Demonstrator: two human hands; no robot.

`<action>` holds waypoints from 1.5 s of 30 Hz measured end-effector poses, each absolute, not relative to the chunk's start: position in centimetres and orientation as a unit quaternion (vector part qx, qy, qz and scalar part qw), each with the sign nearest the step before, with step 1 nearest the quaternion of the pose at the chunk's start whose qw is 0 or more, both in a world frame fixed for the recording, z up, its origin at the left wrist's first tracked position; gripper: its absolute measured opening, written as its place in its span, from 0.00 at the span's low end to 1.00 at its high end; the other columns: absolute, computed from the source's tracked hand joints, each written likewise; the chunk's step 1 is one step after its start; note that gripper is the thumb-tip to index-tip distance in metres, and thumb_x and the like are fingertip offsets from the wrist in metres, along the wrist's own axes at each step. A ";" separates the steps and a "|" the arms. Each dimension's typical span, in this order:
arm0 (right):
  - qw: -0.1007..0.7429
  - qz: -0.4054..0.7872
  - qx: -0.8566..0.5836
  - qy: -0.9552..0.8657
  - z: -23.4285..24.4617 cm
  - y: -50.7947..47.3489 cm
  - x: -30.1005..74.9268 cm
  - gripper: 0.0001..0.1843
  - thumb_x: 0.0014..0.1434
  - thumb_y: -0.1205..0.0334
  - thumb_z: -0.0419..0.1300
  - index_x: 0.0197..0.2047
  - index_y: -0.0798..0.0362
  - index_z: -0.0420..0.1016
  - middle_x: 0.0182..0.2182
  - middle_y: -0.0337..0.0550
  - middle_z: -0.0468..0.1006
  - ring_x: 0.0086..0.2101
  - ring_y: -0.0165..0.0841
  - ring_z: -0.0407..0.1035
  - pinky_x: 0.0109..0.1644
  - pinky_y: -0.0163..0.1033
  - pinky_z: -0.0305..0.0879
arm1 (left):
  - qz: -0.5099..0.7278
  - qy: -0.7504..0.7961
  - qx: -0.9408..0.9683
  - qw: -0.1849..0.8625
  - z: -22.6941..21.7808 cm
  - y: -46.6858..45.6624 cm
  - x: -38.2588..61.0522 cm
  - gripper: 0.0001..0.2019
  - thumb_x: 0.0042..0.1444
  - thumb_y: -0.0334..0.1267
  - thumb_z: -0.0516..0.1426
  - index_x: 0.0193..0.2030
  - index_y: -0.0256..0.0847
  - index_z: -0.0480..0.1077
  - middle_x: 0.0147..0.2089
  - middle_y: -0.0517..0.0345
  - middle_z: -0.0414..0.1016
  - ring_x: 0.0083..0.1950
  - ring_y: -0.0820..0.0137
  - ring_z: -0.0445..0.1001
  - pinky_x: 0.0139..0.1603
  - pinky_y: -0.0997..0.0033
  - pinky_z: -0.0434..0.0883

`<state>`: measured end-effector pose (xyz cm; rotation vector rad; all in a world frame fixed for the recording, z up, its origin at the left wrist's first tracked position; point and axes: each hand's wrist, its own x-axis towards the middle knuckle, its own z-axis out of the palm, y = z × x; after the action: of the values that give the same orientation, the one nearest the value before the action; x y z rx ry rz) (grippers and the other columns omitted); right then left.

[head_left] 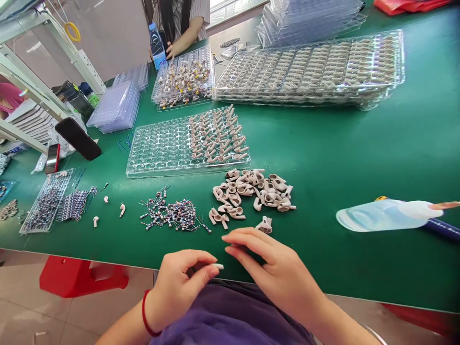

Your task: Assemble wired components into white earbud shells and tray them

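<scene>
My left hand [185, 278], with a red cord at its wrist, pinches an earbud shell [218, 266]. Only its pale stem shows past the thumb and index finger. Close by on the right, my right hand [264, 256] has its thumb and index fingertips slightly apart, and I see nothing between them. A few loose shells [265, 225] lie just beyond its knuckles. Farther out is a pile of beige earbud shells [251, 189]. To the left of that pile lies a heap of small wired components [179, 215] with thin leads.
A clear tray [158, 146] is partly filled with shells. Behind it stand stacked full trays [309, 72] and a tray of wired parts [185, 81]. A glue bottle [384, 215] lies at right. Phones [78, 138] lean at left. A person [187, 28] sits across the table.
</scene>
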<state>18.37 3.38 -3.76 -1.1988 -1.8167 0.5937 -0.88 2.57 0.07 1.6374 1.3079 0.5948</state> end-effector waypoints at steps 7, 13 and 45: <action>0.355 0.138 -0.486 -0.787 -4.6 6.3 15.9 0.19 0.69 0.64 0.47 0.31 0.53 0.75 0.28 0.46 0.73 0.29 0.37 0.70 0.34 0.41 0.69 | 0.129 0.508 0.799 0.296 0.6 5.5 -1.1 0.04 0.58 0.34 0.61 0.38 0.40 0.79 0.41 0.53 0.75 0.36 0.70 0.74 0.38 0.72 0.72; 0.347 0.114 -0.498 -0.786 -3.7 4.9 18.0 0.18 0.70 0.64 0.46 0.33 0.52 0.73 0.29 0.45 0.75 0.29 0.34 0.71 0.35 0.39 0.67 | 0.150 0.495 0.836 0.181 0.7 8.4 -0.7 0.07 0.61 0.35 0.58 0.42 0.41 0.78 0.39 0.54 0.74 0.40 0.66 0.74 0.42 0.68 0.72; 0.539 0.337 -0.499 -0.589 -2.4 2.1 21.5 0.09 0.62 0.55 0.62 0.34 0.49 0.80 0.31 0.42 0.80 0.30 0.31 0.77 0.34 0.29 0.75 | 0.240 0.454 0.830 0.216 -0.1 14.5 1.5 0.04 0.58 0.29 0.60 0.37 0.40 0.76 0.38 0.58 0.71 0.37 0.71 0.73 0.41 0.71 0.73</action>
<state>21.55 2.06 -2.39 -1.1879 -1.4004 0.8016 1.51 14.50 -0.05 2.3005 1.2584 0.6659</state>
